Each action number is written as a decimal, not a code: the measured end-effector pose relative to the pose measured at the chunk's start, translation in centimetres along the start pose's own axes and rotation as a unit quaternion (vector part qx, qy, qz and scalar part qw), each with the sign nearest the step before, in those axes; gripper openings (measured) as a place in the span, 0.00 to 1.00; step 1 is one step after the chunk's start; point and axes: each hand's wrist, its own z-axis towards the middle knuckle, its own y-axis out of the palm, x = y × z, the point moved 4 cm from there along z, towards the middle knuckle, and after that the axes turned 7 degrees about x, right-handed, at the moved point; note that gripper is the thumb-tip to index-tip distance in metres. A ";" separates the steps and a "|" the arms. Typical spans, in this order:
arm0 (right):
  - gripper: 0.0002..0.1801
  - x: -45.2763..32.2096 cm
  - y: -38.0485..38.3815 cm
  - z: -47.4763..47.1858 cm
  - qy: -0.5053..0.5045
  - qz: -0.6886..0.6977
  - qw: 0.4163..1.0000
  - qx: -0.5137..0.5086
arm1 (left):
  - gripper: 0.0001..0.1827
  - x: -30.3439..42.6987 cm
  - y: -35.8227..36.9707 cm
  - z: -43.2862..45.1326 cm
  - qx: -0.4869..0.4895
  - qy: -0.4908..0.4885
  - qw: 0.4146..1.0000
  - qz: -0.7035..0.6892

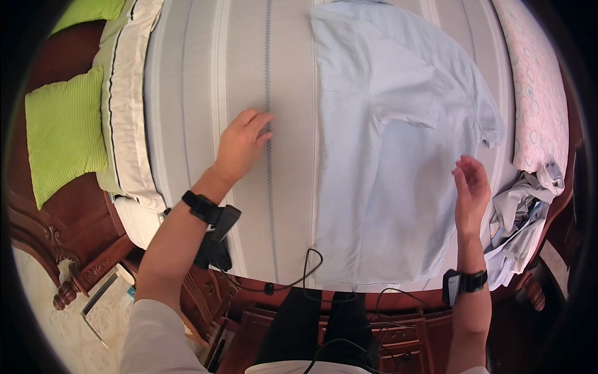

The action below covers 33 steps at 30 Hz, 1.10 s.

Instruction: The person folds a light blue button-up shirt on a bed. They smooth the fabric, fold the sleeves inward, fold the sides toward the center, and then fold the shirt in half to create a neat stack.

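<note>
A light blue short-sleeved shirt (402, 187) lies spread on the bed's grey striped sheet (252, 210), its left side folded inward in a long straight edge. One sleeve (411, 105) rests across the shirt's body; the other sleeve points to the right. My left hand (245, 140) is over the sheet to the left of the shirt, fingers partly bent, holding nothing. My right hand (472, 187) is by the shirt's right edge, below the outer sleeve, with its fingers curled, apart from the thumb, and nothing visible in them. Each wrist bears a black strap with a small device.
Green cushions (67, 135) and a cream pillow (128, 107) line the left side. A pink patterned pillow (537, 93) and a heap of crumpled clothes (523, 210) are at the right. A black cable (306, 276) crosses the bed's near edge, beside a black item (212, 252).
</note>
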 end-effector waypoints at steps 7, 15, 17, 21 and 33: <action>0.18 0.3 -0.8 -3.8 0.060 0.081 0.993 -0.067 | 0.09 -0.5 2.4 0.9 0.016 0.038 0.998 0.055; 0.17 -2.0 0.0 -7.0 0.104 0.160 0.973 -0.128 | 0.05 0.0 -0.7 -17.0 -0.078 -0.019 0.994 0.076; 0.16 -2.7 1.0 -8.5 0.159 0.169 0.956 -0.178 | 0.10 3.2 -3.1 -32.0 -0.394 -0.084 0.907 0.123; 0.16 -6.2 3.5 -10.9 -0.014 -0.019 0.934 -0.356 | 0.26 9.6 -8.1 -55.5 -0.648 -0.178 0.738 0.061; 0.08 -10.2 5.4 -8.8 -0.040 -0.028 0.964 -0.262 | 0.08 -0.7 -3.1 -17.9 -0.002 -0.193 0.981 0.034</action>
